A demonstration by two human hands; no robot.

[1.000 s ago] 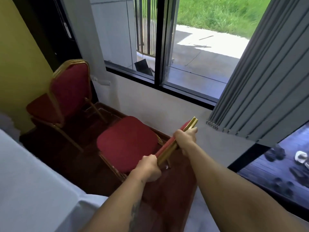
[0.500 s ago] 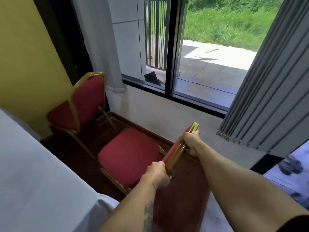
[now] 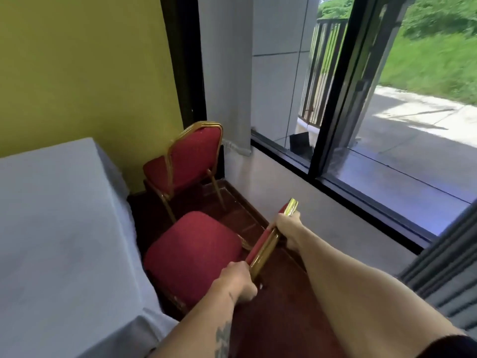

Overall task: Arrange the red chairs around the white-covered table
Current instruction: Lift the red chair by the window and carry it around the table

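Both the left hand and right hand were clenched around the gold-framed backrest of the nearer red padded chair, which sat at five o'clock. Its seat was just beside the white-covered table. Pushing evenly toward nine o'clock would likely keep it square.

My left hand and right hand grip the backrest top of the near chair, its seat just right of the table, second chair farther off in the corner, window at far right.
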